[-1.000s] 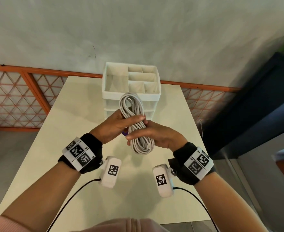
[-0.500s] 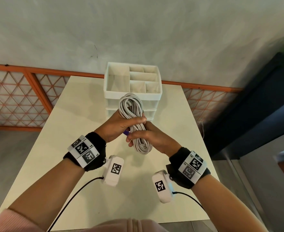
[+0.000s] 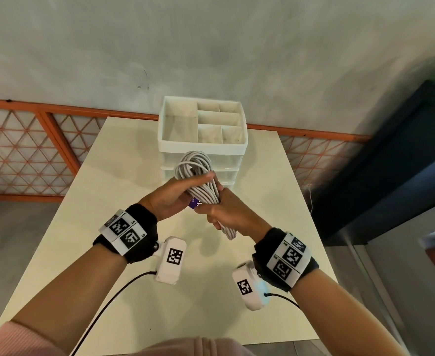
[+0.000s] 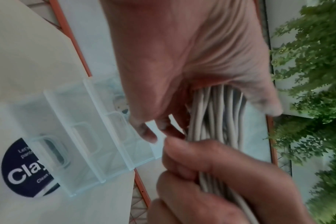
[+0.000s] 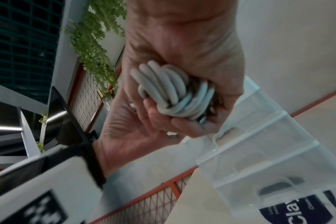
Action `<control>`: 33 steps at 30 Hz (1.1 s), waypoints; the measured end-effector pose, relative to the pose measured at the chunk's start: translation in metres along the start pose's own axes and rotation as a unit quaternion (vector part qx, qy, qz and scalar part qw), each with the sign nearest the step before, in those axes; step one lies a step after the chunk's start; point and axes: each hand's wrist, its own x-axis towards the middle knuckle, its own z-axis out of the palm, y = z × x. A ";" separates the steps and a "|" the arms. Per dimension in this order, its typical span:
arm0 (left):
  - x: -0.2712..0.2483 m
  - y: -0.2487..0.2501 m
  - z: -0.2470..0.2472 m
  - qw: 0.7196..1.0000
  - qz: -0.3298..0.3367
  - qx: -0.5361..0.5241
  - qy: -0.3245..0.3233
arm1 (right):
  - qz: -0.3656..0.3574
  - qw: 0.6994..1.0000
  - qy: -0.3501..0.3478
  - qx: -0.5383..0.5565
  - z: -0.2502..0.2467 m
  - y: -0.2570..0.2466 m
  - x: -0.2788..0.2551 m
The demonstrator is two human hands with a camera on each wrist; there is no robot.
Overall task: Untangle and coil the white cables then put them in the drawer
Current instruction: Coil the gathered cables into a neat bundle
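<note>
From my feed, left hand [image 3: 171, 199] has its grip wrapped round the coiled white cable bundle [image 3: 201, 181], right hand [image 3: 226, 214] grips its lower end, held above the bench [image 3: 108, 176] just before the drawer unit [image 3: 203, 147].

Both hands, left [image 3: 177, 195] and right [image 3: 230, 215], meet mid-air with fingers curled.

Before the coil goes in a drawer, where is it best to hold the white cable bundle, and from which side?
Probably round its waist. The white cable coil is a long, narrow loop held upright above the table; the strands run parallel and tight at mid-length, where the left hand and right hand already wrap it from opposite sides. Gripping a looped end would likely let the turns spread.
</note>
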 end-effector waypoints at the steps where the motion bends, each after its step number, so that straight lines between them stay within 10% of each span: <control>1: 0.000 0.002 -0.002 0.999 0.003 -0.036 -0.005 | 0.001 1.000 -0.014 0.004 -0.002 0.000 0.000; 10: 0.004 0.014 0.008 0.981 0.132 -0.129 0.063 | -0.004 0.999 -0.030 -0.016 -0.008 -0.008 -0.002; 33: 0.025 0.006 0.015 0.967 -0.043 -0.178 0.178 | -0.114 0.993 -0.035 -0.012 0.002 0.014 -0.007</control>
